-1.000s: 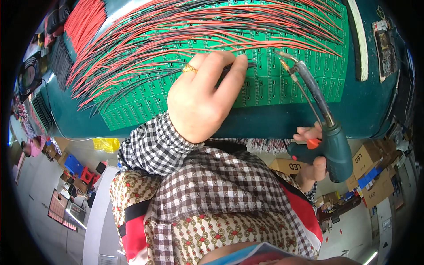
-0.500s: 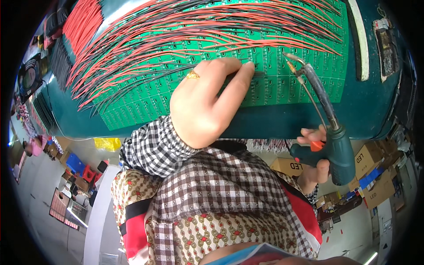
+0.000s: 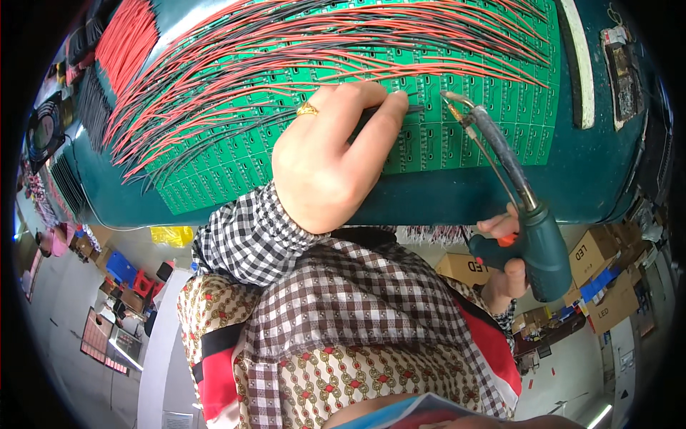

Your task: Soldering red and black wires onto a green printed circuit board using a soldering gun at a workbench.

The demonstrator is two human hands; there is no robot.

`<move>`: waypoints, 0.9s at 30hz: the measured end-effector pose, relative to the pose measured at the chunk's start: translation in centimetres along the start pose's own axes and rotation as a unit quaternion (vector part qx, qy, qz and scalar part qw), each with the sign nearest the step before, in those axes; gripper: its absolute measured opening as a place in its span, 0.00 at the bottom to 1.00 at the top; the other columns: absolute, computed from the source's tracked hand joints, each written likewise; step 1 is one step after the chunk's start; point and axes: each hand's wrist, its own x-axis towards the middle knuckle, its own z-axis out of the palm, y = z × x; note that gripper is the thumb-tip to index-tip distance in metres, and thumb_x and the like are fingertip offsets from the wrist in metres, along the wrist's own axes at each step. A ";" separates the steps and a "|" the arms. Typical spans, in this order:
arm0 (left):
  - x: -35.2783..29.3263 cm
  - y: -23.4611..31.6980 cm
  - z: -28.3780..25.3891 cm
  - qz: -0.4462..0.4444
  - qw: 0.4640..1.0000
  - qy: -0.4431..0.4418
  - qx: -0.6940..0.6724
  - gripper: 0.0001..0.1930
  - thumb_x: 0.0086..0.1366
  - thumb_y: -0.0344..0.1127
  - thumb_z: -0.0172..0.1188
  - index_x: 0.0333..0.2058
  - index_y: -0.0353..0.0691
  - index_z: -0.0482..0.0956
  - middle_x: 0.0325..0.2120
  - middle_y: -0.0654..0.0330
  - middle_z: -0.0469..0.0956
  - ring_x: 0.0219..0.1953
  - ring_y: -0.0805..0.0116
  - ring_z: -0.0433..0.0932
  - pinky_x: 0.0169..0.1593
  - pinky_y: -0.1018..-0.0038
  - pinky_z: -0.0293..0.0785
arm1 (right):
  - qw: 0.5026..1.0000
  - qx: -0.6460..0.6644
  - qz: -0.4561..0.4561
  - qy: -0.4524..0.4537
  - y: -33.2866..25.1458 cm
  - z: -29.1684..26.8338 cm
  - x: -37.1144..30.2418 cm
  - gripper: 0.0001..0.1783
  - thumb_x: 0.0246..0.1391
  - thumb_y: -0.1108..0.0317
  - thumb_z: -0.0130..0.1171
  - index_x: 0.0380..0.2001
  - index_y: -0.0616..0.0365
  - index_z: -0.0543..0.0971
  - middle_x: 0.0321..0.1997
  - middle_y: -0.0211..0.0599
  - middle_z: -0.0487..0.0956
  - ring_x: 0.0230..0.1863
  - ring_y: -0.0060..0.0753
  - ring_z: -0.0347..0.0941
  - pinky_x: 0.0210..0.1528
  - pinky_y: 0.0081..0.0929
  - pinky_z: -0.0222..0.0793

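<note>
Red wire pile (image 3: 127, 44) beside circuit boards (image 3: 532, 132)

On a dark green table (image 3: 457, 196), green circuit boards (image 3: 429, 146) are covered across their far part by red and black wires (image 3: 343, 39). Thin black wires (image 3: 416, 109) are pinched in the grip of the left hand (image 3: 321, 157), low over the boards. A green soldering gun (image 3: 547, 250) is held in the grip of the right hand (image 3: 509, 280), its bent tip pointed near the left fingertips. Cardboard boxes (image 3: 613, 311) are piled below right.
</note>
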 end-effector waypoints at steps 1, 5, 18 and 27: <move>0.0 0.1 0.0 -0.003 1.000 -0.001 -0.002 0.17 0.44 0.17 0.63 0.36 0.34 0.80 0.30 0.58 0.76 0.28 0.65 0.76 0.30 0.74 0.72 | 1.000 0.003 -0.011 0.001 0.1 0.1 0.1 0.45 0.51 0.45 0.59 0.54 0.80 0.63 0.37 0.44 0.73 0.38 0.43 0.73 0.42 0.38 0.74; 0.1 0.0 -0.1 -0.007 1.000 0.003 -0.002 0.17 0.43 0.17 0.63 0.36 0.34 0.80 0.30 0.58 0.76 0.28 0.65 0.76 0.30 0.74 0.72 | 1.000 0.001 -0.012 -0.018 -0.1 0.2 0.5 0.45 0.51 0.45 0.59 0.53 0.80 0.63 0.36 0.43 0.73 0.38 0.42 0.73 0.42 0.39 0.74; -0.2 -0.2 0.2 0.020 0.999 0.002 0.026 0.16 0.44 0.26 0.59 0.36 0.33 0.79 0.31 0.58 0.73 0.27 0.66 0.74 0.26 0.77 0.72 | 0.999 -0.018 -0.003 -0.027 -0.2 0.4 0.9 0.45 0.49 0.47 0.61 0.53 0.81 0.63 0.35 0.43 0.73 0.38 0.40 0.73 0.43 0.38 0.75; -0.1 -0.4 0.2 0.028 0.999 0.006 0.028 0.16 0.44 0.26 0.58 0.36 0.33 0.79 0.31 0.57 0.73 0.27 0.65 0.74 0.28 0.76 0.73 | 0.998 -0.030 0.005 -0.052 0.0 -0.3 0.9 0.44 0.49 0.47 0.61 0.53 0.81 0.63 0.34 0.43 0.72 0.38 0.39 0.73 0.43 0.41 0.74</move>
